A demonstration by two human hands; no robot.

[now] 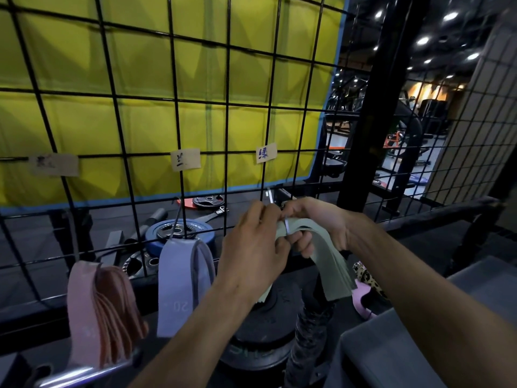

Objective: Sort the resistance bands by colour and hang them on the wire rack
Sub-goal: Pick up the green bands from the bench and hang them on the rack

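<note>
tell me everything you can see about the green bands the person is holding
The green bands are a stack of flat, pale green loops that look like soft elastic fabric, bunched at the top and fanning downward to the right. A thin metal hook passes around the bunched top. The right hand grips the stack from behind and the left hand pinches at the hook in front. They are held before the wire rack, below the rightmost paper label, not yet hanging.
</note>
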